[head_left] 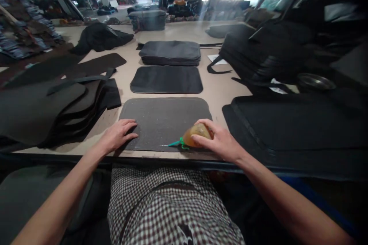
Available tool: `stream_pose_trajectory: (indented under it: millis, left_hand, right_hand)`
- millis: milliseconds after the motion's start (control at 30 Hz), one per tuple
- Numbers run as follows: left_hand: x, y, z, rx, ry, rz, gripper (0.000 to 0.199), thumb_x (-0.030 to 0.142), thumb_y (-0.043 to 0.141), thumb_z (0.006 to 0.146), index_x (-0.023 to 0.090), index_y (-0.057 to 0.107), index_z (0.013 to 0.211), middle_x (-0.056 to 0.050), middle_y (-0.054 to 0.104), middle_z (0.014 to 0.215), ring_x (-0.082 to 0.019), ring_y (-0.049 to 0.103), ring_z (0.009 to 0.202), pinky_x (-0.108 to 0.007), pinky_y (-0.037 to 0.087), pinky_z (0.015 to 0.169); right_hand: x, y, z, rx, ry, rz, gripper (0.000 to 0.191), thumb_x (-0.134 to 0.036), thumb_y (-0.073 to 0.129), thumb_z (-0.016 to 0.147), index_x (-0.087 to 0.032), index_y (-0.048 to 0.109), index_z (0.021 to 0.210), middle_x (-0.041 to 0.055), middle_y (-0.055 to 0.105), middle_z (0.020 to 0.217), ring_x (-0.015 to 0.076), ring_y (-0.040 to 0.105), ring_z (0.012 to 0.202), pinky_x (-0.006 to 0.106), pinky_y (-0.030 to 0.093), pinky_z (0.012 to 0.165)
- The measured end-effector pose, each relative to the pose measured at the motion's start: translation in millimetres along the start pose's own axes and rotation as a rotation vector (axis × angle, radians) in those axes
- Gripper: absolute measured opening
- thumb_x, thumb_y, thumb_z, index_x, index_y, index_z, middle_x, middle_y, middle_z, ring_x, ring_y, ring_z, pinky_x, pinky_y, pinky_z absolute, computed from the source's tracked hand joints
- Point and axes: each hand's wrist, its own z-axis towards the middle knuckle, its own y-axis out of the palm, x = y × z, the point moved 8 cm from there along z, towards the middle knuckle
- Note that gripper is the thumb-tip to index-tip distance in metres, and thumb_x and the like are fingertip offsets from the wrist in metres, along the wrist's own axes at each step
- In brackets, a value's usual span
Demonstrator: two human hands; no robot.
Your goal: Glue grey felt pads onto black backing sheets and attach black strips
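Note:
A dark grey panel with rounded corners [161, 118] lies flat on the table in front of me. My left hand [122, 134] rests on its left edge, fingers apart and holding nothing. In my right hand [214, 138] is an amber glue bottle [195, 134], tilted over the panel's near right part. Its green nozzle [174, 143] points left, with the tip at the panel's near edge. A thin pale line runs along that edge, left of the tip. Beyond the panel lie a black panel [166, 79] and a stack of similar panels [170, 53].
Layered dark sheets [57, 111] cover the table's left side. To the right are a large black piece [287, 122], a black bag [264, 53] and a round metal dish [315, 81]. The table's front edge [161, 157] runs just before my body.

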Motion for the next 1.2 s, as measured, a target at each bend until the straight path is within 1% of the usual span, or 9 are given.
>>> stream_pose_trajectory:
  millis: [233,367,533,667,767,867,933,1033,1200]
  left_hand:
    - [-4.1,1.0,2.6,-0.006,0.003,-0.002,0.071,0.076,0.044,0.092,0.021,0.068,0.129,-0.012,0.059,0.145,-0.031,0.056,0.132,-0.048,0.045,0.114]
    - [-6.7,1.5,3.4,-0.001,-0.009,-0.024,0.075,0.081,0.043,0.089,0.023,0.069,0.128,-0.012,0.061,0.143,-0.032,0.058,0.13,-0.049,0.045,0.114]
    - [-14.8,6.3,4.7,-0.008,-0.009,-0.019,0.07,0.078,0.047,0.089,0.026,0.064,0.132,-0.01,0.063,0.141,-0.034,0.059,0.129,-0.049,0.047,0.112]
    - [-19.0,4.8,6.9,-0.019,0.002,-0.002,0.067,0.073,0.051,0.089,0.026,0.06,0.136,-0.012,0.065,0.136,-0.034,0.061,0.125,-0.05,0.049,0.108]
    - [-10.7,-1.3,11.4,0.021,0.049,0.107,0.057,0.07,0.052,0.089,0.027,0.069,0.123,-0.013,0.062,0.139,-0.038,0.058,0.125,-0.055,0.049,0.105]
    - [13.0,-2.8,20.8,0.068,0.095,0.158,0.047,0.062,0.05,0.092,0.028,0.071,0.119,-0.012,0.059,0.141,-0.038,0.055,0.127,-0.056,0.049,0.104]
    - [36.0,2.5,29.3,0.065,0.135,0.116,0.046,0.058,0.049,0.096,0.03,0.067,0.126,-0.011,0.057,0.143,-0.034,0.054,0.129,-0.053,0.049,0.105]
    - [65.4,16.8,40.8,0.024,0.17,0.049,0.051,0.059,0.049,0.098,0.031,0.059,0.139,-0.01,0.054,0.147,-0.031,0.053,0.131,-0.049,0.049,0.107]
    - [75.3,33.6,45.5,0.004,0.165,0.025,0.055,0.061,0.046,0.099,0.026,0.06,0.138,-0.011,0.055,0.146,-0.03,0.055,0.129,-0.049,0.049,0.108]
  right_hand:
    - [47.6,-55.6,-34.4,0.033,0.127,0.017,0.045,-0.055,0.071,0.085,-0.026,0.066,0.119,0.0034,0.073,0.106,0.0263,0.07,0.094,0.036,0.055,0.079]
    - [72.3,-89.3,-53.7,0.067,0.241,0.018,0.047,-0.057,0.072,0.083,-0.026,0.066,0.119,0.0033,0.074,0.1,0.0249,0.07,0.084,0.032,0.055,0.065]
    - [98.3,-122.5,-75.9,0.105,0.359,0.061,0.051,-0.057,0.073,0.081,-0.026,0.066,0.121,0.0029,0.073,0.094,0.0199,0.065,0.067,0.028,0.05,0.052]
    - [106.7,-145.2,-85.8,0.162,0.376,0.016,0.052,-0.059,0.074,0.08,-0.026,0.067,0.119,0.0027,0.073,0.093,0.0192,0.065,0.066,0.027,0.05,0.051]
    - [108.5,-152.6,-84.1,0.221,0.399,0.063,0.054,-0.061,0.073,0.079,-0.027,0.066,0.12,0.0024,0.072,0.094,0.0191,0.064,0.065,0.028,0.051,0.05]
    - [108.1,-151.0,-71.4,0.317,0.391,0.119,0.054,-0.062,0.071,0.081,-0.026,0.063,0.121,0.0021,0.07,0.09,0.0174,0.061,0.058,0.028,0.049,0.046]
    - [108.6,-145.5,-58.6,0.381,0.361,0.134,0.051,-0.06,0.069,0.083,-0.024,0.062,0.12,0.0022,0.069,0.088,0.0168,0.061,0.058,0.027,0.047,0.045]
    - [113.7,-132.3,-39.7,0.399,0.333,0.105,0.046,-0.055,0.069,0.085,-0.023,0.061,0.118,0.0028,0.068,0.091,0.0162,0.062,0.061,0.026,0.047,0.047]
    - [117.1,-131.3,-31.8,0.427,0.301,-0.003,0.041,-0.05,0.069,0.084,-0.022,0.064,0.114,0.0037,0.068,0.094,0.0157,0.062,0.065,0.024,0.048,0.05]
